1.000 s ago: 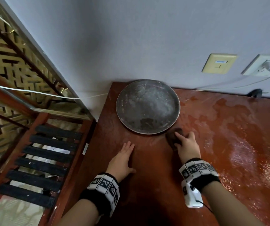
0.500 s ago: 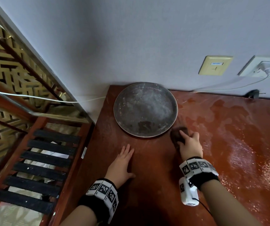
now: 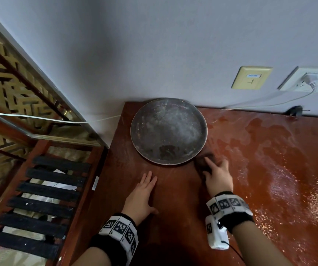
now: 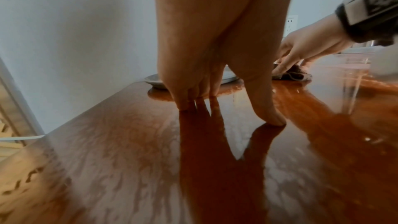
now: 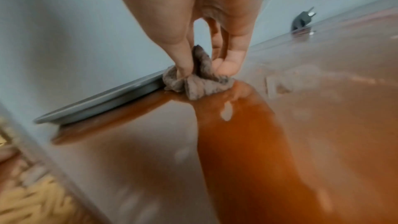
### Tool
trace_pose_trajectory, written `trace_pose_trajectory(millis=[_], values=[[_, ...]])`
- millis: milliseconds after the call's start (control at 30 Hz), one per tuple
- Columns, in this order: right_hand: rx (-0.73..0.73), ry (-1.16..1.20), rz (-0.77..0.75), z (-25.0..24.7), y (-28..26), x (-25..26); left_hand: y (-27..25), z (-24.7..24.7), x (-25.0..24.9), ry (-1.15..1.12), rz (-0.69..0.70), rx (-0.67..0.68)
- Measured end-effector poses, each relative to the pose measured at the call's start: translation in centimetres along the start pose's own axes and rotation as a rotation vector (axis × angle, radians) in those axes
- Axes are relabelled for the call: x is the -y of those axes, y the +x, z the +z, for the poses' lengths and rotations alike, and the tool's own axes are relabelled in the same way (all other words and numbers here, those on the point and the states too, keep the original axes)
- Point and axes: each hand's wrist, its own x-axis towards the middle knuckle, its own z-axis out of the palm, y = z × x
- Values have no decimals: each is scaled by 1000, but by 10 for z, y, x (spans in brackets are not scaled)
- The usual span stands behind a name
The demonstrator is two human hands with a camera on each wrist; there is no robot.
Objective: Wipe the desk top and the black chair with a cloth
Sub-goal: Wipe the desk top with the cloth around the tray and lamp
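Observation:
The glossy red-brown desk top (image 3: 173, 198) (image 4: 129, 159) (image 5: 301, 142) fills the lower right of the head view, dusty and speckled toward the right. My right hand (image 3: 216, 172) (image 5: 206, 57) pinches a small dark grey cloth (image 3: 202, 163) (image 5: 200, 83) (image 4: 295, 74) and presses it on the desk beside the rim of a round grey metal tray (image 3: 167, 131) (image 5: 96, 103) (image 4: 155, 79). My left hand (image 3: 142, 192) (image 4: 215, 91) rests on the desk to the left, fingers straight, holding nothing. No black chair is in view.
The tray stands in the desk's back left corner against the grey wall. Wall sockets (image 3: 251, 77) with a white plug and cord (image 3: 308, 81) are at the back right. A black plug (image 3: 294, 111) (image 5: 301, 21) lies there. A wooden rack with black slats (image 3: 44, 198) stands left of the desk.
My right hand has slid the cloth a little to the right and away from me along the tray's rim. The left hand has stayed in place on the desk.

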Motion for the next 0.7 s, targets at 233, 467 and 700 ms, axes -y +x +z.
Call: trace_pose_trajectory(millis=[233,467,700], values=[[93,-201,-251,6,-14,13,1,-4,-4,48,4,22],[-33,-43,51,-24,30,-18,23,-8,-25,123,191,87],[77,-87,-128,-12,22,-6,38,-6,-34,-91,181,-34]])
